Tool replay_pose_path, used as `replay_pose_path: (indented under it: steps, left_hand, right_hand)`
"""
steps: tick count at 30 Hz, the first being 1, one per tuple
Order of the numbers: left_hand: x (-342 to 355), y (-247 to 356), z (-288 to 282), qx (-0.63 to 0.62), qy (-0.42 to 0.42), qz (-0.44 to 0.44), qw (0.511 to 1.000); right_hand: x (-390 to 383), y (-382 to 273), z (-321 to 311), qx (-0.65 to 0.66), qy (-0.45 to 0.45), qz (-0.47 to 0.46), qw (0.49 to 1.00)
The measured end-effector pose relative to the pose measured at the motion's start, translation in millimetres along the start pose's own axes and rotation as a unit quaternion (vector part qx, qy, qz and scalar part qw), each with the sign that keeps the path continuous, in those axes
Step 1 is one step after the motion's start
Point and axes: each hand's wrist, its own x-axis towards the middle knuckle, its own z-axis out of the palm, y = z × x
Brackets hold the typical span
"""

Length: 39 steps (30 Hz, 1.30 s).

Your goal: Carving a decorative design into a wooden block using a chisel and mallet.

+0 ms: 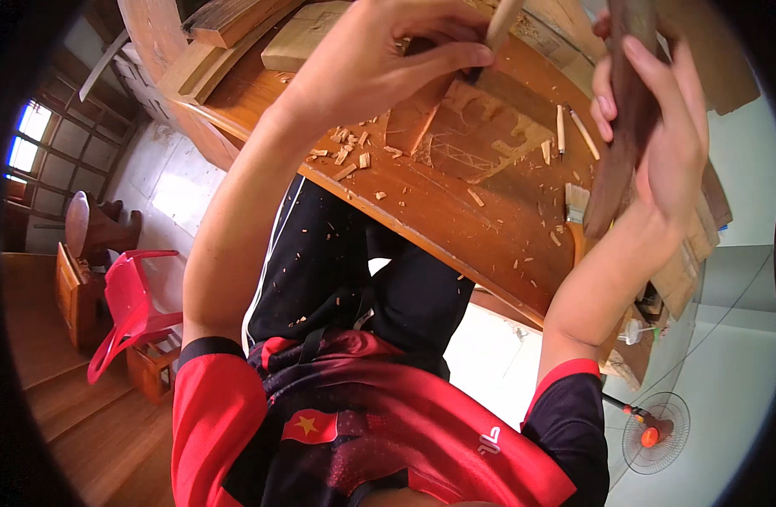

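Observation:
At the upper middle, my left hand (pixel 413 59) is closed around a chisel (pixel 502 24) with a pale wooden handle, its dark metal end pointing down at a flat carved wooden panel (pixel 481 139). The panel lies on the table and bears patterned lines and a cut relief. To the right, my right hand (pixel 671 127) grips a long dark wooden mallet (pixel 631 93), raised above the table's right side. Wood chips (pixel 346 148) lie scattered around the panel. The upper ends of both tools are cut off by the picture's edge.
Two pencils (pixel 560 128) lie right of the panel, with a flat brush (pixel 577 203) nearer me. Wooden boards (pixel 299 42) rest at the table's far left. A red plastic chair (pixel 134 296) stands left, a fan (pixel 654 433) at lower right. The table's front edge (pixel 405 230) runs before my legs.

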Motion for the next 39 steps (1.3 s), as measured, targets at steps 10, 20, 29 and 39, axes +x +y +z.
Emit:
replay_pose_path:
  steps: [10, 20, 29, 39]
  left_hand:
    - [0, 5, -4, -0.116, -0.025, -0.036, 0.992]
    - [-1, 12, 1, -0.080, 0.001, -0.022, 0.997]
    - [-6, 11, 6, -0.041, 0.020, -0.004, 0.999]
    - [-9, 16, 7, -0.006, 0.016, -0.023, 1.000]
  right_hand:
    - [-9, -26, -46, -0.205, -0.046, 0.043, 0.977]
    - [-25, -44, -46, -0.283, -0.041, 0.063, 0.956]
    - [-14, -64, -60, -0.376, -0.078, 0.062, 0.921]
    - [-3, -61, -108, -0.389, -0.054, 0.048, 0.918]
